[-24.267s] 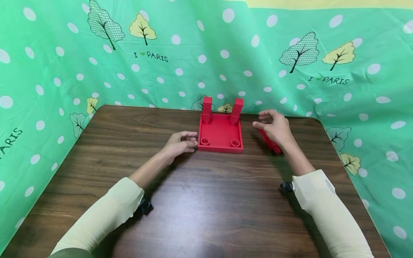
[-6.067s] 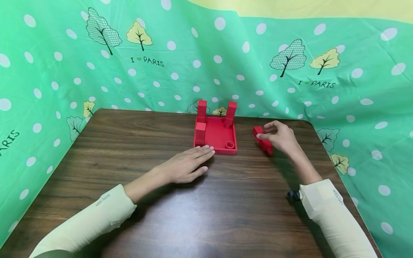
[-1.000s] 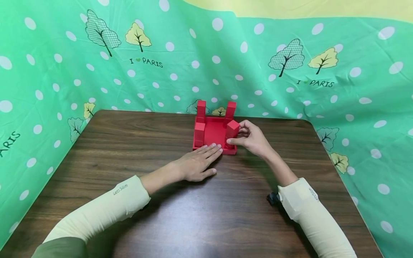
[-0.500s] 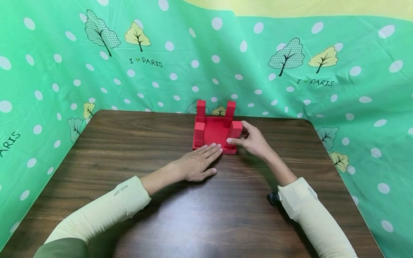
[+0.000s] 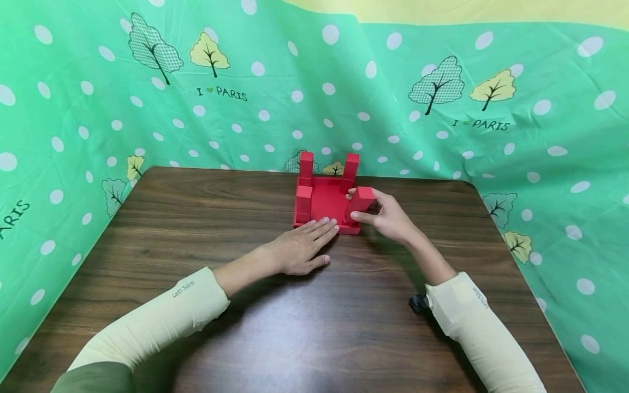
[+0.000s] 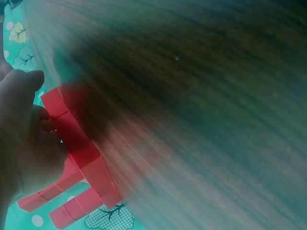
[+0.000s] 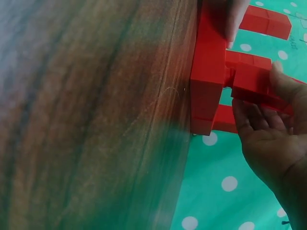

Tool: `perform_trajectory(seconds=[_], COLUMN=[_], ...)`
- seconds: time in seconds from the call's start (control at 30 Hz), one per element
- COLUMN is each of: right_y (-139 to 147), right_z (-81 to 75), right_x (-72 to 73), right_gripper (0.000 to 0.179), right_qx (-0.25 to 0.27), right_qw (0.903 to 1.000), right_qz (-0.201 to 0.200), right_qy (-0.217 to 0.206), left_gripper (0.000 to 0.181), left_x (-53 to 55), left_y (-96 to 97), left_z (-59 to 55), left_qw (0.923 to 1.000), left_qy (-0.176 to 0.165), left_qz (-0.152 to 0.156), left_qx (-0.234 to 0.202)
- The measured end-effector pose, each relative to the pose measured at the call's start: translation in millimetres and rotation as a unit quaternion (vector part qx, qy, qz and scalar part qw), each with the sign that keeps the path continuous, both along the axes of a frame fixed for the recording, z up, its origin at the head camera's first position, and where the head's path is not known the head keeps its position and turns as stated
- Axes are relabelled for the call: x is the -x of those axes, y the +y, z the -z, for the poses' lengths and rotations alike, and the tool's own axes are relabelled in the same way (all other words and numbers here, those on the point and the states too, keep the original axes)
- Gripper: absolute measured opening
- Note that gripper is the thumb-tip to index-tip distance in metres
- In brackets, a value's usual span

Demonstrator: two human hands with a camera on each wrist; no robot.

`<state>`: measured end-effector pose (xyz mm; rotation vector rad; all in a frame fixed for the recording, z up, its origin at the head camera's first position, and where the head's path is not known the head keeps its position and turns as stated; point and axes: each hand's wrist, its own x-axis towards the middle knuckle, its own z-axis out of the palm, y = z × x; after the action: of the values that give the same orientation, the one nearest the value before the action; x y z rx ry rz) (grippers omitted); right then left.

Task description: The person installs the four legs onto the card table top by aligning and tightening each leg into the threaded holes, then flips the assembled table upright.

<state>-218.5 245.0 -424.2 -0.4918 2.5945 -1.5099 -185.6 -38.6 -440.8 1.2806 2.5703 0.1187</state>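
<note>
A red square tray-like base [image 5: 328, 203] lies on the table with upright square legs at its corners. Two legs, a left one [image 5: 307, 168] and a right one [image 5: 351, 167], stand at the back, and another leg [image 5: 304, 204] at the front left. At the front right corner my right hand [image 5: 389, 219] holds a red leg [image 5: 362, 197] between thumb and fingers; it leans slightly outward. A narrow neck [image 7: 229, 77] shows between this leg and the base in the right wrist view. My left hand [image 5: 301, 254] lies with straight fingers over the front rim.
The brown wooden table [image 5: 206, 213] reaches toward me and to both sides. Behind it hangs a green dotted cloth [image 5: 275, 98], close to the table's back edge. A dark wrist device [image 5: 419, 303] sits at the right cuff.
Six seconds ago the held leg lay right of the base. Within the last second it has turned at the front right corner and my right fingers shifted around it. My left hand stays put.
</note>
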Motion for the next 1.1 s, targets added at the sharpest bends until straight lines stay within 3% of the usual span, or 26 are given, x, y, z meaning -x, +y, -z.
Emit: perform_trajectory(seconds=[0.17,0.7,1.1], right_y=[2.6,1.1,-6.7], right_z=[-3.0,-4.0,-1.5], right_x=[-1.4,0.3,5.3], right_gripper=[0.059,0.06,0.052], right_qx=[0.003,-0.02,-0.042], right_qw=[0.9998,0.9994,0.9977], right_qz=[-0.014,0.007,0.045], right_qy=[-0.011,-0.029,0.028], left_gripper=[0.083,0.084,0.083], left_x=[0.7,1.8,1.6], left_y=[1.1,0.7,1.4], left_z=[-0.1,0.0,-3.7], left_qw=[1.0,1.0,0.9998], left_qy=[-0.002,-0.006,-0.017], left_qz=[-0.002,-0.005,-0.009], left_qx=[0.002,0.005,0.005])
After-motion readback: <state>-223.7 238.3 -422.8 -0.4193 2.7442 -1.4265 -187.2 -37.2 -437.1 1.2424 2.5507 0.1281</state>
